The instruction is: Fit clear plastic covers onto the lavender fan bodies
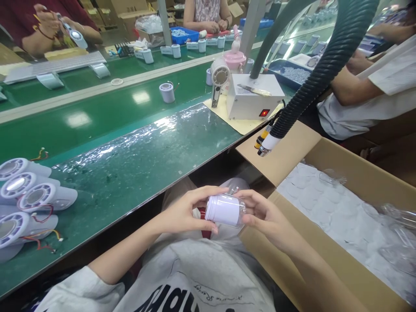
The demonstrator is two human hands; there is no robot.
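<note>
Above my lap, both hands hold a pale lavender cylinder (224,210) with a clear plastic cover around it, lying on its side. My left hand (188,212) grips the ringed left end between thumb and fingers. At the other end, my right hand (261,216) is closed on the clear cover. Its fingertips are partly hidden behind the plastic. Similar lavender cylindrical housings (48,197) with coloured wires lie grouped on the bench at the far left.
An open cardboard box (328,149) with clear plastic pieces stands at my right. Over it hangs a black flexible hose (312,82) from a white machine (255,97). One wired housing (167,92) sits on the green conveyor (110,102). Co-workers sit opposite and at the right.
</note>
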